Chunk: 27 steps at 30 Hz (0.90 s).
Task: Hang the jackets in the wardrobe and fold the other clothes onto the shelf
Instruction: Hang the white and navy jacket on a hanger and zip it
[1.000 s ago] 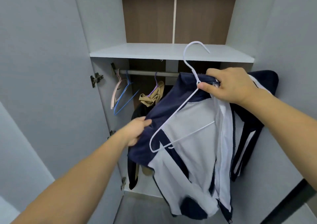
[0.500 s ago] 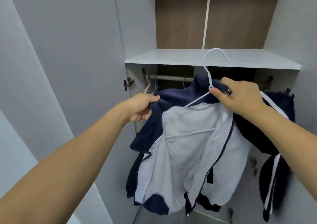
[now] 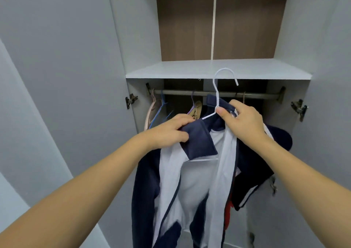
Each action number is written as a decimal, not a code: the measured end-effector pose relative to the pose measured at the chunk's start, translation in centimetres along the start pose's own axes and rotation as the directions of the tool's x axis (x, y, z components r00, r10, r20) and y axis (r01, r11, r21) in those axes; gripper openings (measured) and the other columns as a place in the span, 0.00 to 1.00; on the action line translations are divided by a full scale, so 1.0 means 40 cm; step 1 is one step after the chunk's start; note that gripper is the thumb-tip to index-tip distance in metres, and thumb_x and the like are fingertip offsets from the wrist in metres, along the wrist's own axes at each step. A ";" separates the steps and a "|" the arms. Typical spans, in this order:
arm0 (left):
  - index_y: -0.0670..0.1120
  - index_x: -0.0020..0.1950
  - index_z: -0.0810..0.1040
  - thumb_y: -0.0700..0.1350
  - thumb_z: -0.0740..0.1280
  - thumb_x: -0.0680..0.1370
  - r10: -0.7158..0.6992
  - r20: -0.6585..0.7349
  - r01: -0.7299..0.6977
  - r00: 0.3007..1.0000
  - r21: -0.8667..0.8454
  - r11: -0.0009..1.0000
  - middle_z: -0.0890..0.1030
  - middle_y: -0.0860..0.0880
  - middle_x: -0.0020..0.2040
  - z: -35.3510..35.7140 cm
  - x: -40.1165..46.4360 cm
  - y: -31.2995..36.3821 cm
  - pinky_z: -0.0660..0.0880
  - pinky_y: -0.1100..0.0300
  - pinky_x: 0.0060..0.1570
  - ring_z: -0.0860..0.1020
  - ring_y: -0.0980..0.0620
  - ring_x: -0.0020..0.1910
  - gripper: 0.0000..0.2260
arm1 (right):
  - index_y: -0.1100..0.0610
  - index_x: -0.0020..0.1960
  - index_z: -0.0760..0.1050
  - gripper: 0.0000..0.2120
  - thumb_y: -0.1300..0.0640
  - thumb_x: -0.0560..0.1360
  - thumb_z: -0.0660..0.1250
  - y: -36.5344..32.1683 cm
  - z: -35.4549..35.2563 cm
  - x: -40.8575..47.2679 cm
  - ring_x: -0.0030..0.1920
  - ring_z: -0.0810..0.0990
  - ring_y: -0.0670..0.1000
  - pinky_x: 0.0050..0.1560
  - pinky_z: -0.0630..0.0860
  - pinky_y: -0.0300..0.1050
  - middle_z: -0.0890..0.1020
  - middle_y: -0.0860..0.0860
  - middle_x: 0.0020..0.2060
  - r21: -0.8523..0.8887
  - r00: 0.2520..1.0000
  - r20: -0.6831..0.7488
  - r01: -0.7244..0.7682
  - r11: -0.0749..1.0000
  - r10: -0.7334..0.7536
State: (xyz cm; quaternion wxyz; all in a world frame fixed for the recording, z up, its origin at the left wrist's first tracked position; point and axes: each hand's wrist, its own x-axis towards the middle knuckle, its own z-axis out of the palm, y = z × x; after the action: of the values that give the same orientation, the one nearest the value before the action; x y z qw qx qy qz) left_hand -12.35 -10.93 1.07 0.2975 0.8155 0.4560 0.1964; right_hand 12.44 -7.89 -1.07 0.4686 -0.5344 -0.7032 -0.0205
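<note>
Person stands at the open wardrobe (image 3: 133, 29), dressing a navy-and-white jacket (image 3: 191, 181) onto a white wire hanger (image 3: 216, 97). Right hand (image 3: 245, 122) has its grip closed round the hanger neck plus the collar, thumb on the wire. Left hand (image 3: 171, 132) pinches the jacket's left shoulder, a navy flap folded over just beside the fingers. Jacket is held up in front of the rail (image 3: 214, 94), not yet on it; the hook sits above rail height, in front of the shelf edge.

Step in hand, as I judge it: seat the left shoulder over the hanger arm. To do it well: keep the right hand firm at the neck so the hanger doesn't twist, pull the fabric outward along the wire until it covers the arm end, flatten the folded flap, check both shoulders sit even. Then lift the hook over the rail into the free gap right of centre. Risk: one shoulder slipping off the thin wire.

Containers: shelf (image 3: 218, 69) above the rail shows nothing on it. On the rail: bare hangers (image 3: 153, 111) at left, a tan garment (image 3: 196, 110) near centre, partly hidden. Something dark and red hangs behind the jacket, can't tell what.
</note>
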 end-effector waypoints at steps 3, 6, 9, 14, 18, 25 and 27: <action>0.55 0.48 0.72 0.54 0.62 0.81 -0.097 -0.219 0.169 0.971 0.340 0.925 0.71 0.51 0.50 0.028 0.003 -0.060 0.69 0.56 0.49 0.73 0.48 0.53 0.05 | 0.47 0.36 0.65 0.20 0.33 0.74 0.61 0.022 0.013 -0.012 0.32 0.74 0.45 0.32 0.65 0.44 0.74 0.44 0.28 -0.010 0.997 0.008 -0.081 0.997 0.081; 0.51 0.38 0.70 0.60 0.58 0.82 -0.195 -0.259 0.267 0.946 0.282 0.922 0.74 0.53 0.38 0.042 0.001 -0.092 0.65 0.56 0.36 0.74 0.49 0.41 0.17 | 0.48 0.41 0.65 0.19 0.33 0.74 0.61 0.040 0.024 -0.022 0.35 0.75 0.47 0.35 0.66 0.46 0.75 0.44 0.32 -0.032 0.986 0.044 -0.159 0.987 0.161; 0.50 0.38 0.72 0.60 0.57 0.82 -0.128 -0.210 0.184 0.969 0.270 0.945 0.75 0.53 0.35 0.059 -0.007 -0.079 0.65 0.58 0.34 0.74 0.55 0.36 0.19 | 0.50 0.43 0.66 0.18 0.35 0.76 0.59 0.050 0.038 -0.046 0.34 0.75 0.48 0.33 0.66 0.45 0.76 0.45 0.32 -0.038 0.989 0.071 -0.126 0.991 0.128; 0.45 0.42 0.76 0.56 0.56 0.83 -0.112 -0.245 0.134 0.963 0.074 0.988 0.79 0.51 0.40 0.101 0.041 -0.012 0.69 0.59 0.40 0.76 0.51 0.42 0.19 | 0.52 0.41 0.67 0.15 0.42 0.79 0.62 0.061 0.051 -0.078 0.34 0.74 0.48 0.32 0.66 0.43 0.75 0.48 0.33 0.153 0.982 0.134 -0.153 0.976 0.133; 0.40 0.46 0.77 0.51 0.57 0.84 -0.246 -0.171 0.216 0.954 -0.175 0.960 0.80 0.44 0.45 0.154 0.076 0.015 0.69 0.57 0.43 0.76 0.50 0.42 0.17 | 0.51 0.34 0.60 0.19 0.50 0.79 0.65 0.087 0.042 -0.078 0.45 0.68 0.52 0.47 0.64 0.45 0.70 0.49 0.40 0.071 0.993 0.072 -0.095 0.993 0.089; 0.37 0.60 0.77 0.37 0.60 0.81 -0.497 0.031 0.385 0.867 -0.674 0.630 0.81 0.36 0.56 0.266 0.161 0.065 0.76 0.47 0.56 0.80 0.37 0.55 0.11 | 0.48 0.35 0.67 0.16 0.48 0.81 0.57 0.154 -0.014 -0.061 0.39 0.75 0.53 0.37 0.68 0.47 0.74 0.47 0.35 -0.113 0.886 0.353 -0.278 0.954 0.301; 0.40 0.58 0.78 0.37 0.59 0.81 -0.494 0.054 0.392 0.868 -0.685 0.614 0.81 0.35 0.57 0.290 0.207 0.087 0.76 0.44 0.61 0.80 0.36 0.57 0.10 | 0.50 0.34 0.67 0.17 0.51 0.81 0.58 0.179 -0.024 -0.031 0.35 0.73 0.52 0.33 0.66 0.45 0.74 0.48 0.34 -0.140 0.839 0.364 -0.379 0.915 0.404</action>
State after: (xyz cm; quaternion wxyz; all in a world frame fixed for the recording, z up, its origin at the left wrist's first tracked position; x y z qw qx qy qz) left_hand 0.89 -8.76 -4.87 0.5791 0.4956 0.5598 0.3251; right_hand 18.54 -6.25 -4.75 0.2985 -0.6744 -0.6563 0.1592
